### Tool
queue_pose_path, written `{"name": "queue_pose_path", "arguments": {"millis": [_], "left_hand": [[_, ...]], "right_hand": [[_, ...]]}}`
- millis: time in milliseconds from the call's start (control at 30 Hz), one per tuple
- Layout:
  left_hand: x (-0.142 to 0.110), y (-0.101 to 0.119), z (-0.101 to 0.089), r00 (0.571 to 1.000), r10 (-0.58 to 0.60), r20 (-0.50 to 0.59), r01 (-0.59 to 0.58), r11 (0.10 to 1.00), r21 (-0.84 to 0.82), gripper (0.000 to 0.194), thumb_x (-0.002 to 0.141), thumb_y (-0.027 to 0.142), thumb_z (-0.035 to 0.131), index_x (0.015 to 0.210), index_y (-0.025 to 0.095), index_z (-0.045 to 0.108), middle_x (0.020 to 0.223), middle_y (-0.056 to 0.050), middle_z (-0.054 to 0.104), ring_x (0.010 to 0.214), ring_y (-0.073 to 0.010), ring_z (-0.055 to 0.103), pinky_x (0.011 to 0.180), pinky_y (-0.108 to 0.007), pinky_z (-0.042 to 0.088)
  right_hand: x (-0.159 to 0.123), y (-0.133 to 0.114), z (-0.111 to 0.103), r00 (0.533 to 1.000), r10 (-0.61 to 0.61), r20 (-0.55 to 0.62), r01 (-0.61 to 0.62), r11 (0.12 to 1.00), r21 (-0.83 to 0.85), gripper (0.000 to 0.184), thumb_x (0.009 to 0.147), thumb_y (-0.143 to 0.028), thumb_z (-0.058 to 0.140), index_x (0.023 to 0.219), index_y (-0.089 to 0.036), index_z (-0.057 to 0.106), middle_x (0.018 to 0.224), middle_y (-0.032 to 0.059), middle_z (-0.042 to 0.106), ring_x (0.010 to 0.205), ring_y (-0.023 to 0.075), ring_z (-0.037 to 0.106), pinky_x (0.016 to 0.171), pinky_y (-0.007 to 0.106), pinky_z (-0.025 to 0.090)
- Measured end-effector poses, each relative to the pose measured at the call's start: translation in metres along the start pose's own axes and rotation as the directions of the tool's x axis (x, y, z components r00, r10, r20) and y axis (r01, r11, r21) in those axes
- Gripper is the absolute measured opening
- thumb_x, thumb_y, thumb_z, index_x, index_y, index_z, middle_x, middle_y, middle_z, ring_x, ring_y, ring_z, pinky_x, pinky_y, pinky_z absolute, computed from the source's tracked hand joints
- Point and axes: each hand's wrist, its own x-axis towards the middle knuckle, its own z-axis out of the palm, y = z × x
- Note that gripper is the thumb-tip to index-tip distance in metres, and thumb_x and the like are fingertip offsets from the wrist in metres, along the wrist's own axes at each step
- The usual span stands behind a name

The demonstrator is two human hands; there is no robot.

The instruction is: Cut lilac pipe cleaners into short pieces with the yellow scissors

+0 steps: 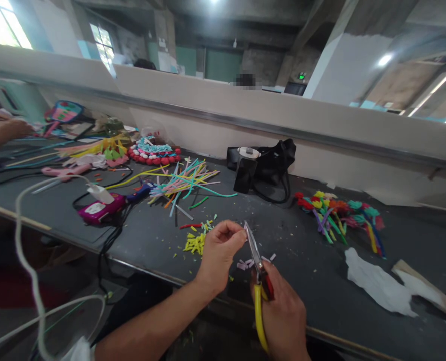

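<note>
My left hand (220,255) is closed in a pinch above the table's front part; whatever sits between its fingertips is too small to make out. Wrapped around the handles of a pair of scissors (253,249) is my right hand (284,311). The scissors have yellow and red grips, and their blades point up and away, with the tips right beside my left fingertips. Short yellow cut pieces (195,244) lie in a pile left of my left hand. Small lilac pieces (241,265) are scattered under the scissors.
Long coloured fuzzy stems (187,181) lie behind my left hand. A magenta glue gun (101,208) with cords is at left, a black bag (271,168) at the back, fuzzy flowers (320,200) and white tissue (377,283) at right. Another person's hand (7,131) shows far left.
</note>
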Motion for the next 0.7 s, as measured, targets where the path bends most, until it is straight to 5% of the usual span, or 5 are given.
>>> {"name": "queue_pose_path", "arguments": {"millis": [233, 400, 467, 567, 700], "left_hand": [[0.001, -0.002, 0.0, 1.0, -0.001, 0.015, 0.0, 0.999, 0.046, 0.011, 0.068, 0.023, 0.068, 0.064, 0.016, 0.06, 0.065, 0.002, 0.057, 0.066, -0.0106, 0.049, 0.065, -0.022, 0.038], [0.02, -0.017, -0.01, 0.999, 0.039, 0.032, -0.047, 0.944, 0.327, 0.011, 0.072, 0.025, 0.064, 0.066, 0.016, 0.062, 0.065, 0.001, 0.058, 0.065, -0.012, 0.051, 0.065, -0.024, 0.039], [0.032, -0.025, -0.017, 0.989, 0.112, 0.096, -0.146, 0.839, 0.524, 0.009, 0.073, 0.024, 0.062, 0.068, 0.017, 0.063, 0.067, 0.0, 0.061, 0.067, -0.0132, 0.054, 0.067, -0.025, 0.041], [0.048, -0.036, -0.027, 0.945, 0.19, 0.266, -0.326, 0.506, 0.799, 0.009, 0.076, 0.018, 0.059, 0.069, 0.017, 0.064, 0.075, -0.002, 0.066, 0.074, -0.0151, 0.059, 0.071, -0.026, 0.042], [0.057, -0.045, -0.034, 0.921, 0.141, 0.362, -0.388, 0.363, 0.847, 0.011, 0.076, 0.013, 0.058, 0.074, 0.018, 0.068, 0.081, -0.005, 0.069, 0.08, -0.0174, 0.061, 0.077, -0.03, 0.041]], "right_hand": [[0.004, -0.002, -0.006, 0.997, 0.071, -0.041, -0.066, 0.992, 0.105, 0.033, 0.092, -0.041, 0.045, 0.099, -0.018, 0.066, 0.076, 0.0024, 0.073, 0.057, 0.015, 0.067, 0.056, 0.022, 0.048], [0.014, 0.002, -0.015, 0.982, 0.176, 0.065, -0.187, 0.941, 0.283, 0.026, 0.09, -0.042, 0.052, 0.089, -0.02, 0.064, 0.072, -0.0007, 0.069, 0.058, 0.0122, 0.064, 0.054, 0.018, 0.045], [0.016, 0.006, -0.018, 0.979, 0.202, 0.039, -0.204, 0.921, 0.331, 0.026, 0.088, -0.043, 0.054, 0.089, -0.019, 0.065, 0.078, 0.0012, 0.07, 0.062, 0.0135, 0.065, 0.058, 0.019, 0.048], [0.018, 0.012, -0.024, 0.965, 0.262, -0.001, -0.242, 0.894, 0.377, 0.03, 0.084, -0.046, 0.058, 0.093, -0.019, 0.067, 0.083, 0.0033, 0.071, 0.066, 0.0158, 0.067, 0.061, 0.021, 0.05], [0.02, 0.016, -0.035, 0.932, 0.361, -0.039, -0.318, 0.863, 0.392, 0.034, 0.081, -0.05, 0.06, 0.093, -0.019, 0.069, 0.074, 0.0026, 0.069, 0.058, 0.0151, 0.064, 0.051, 0.02, 0.047]]}}
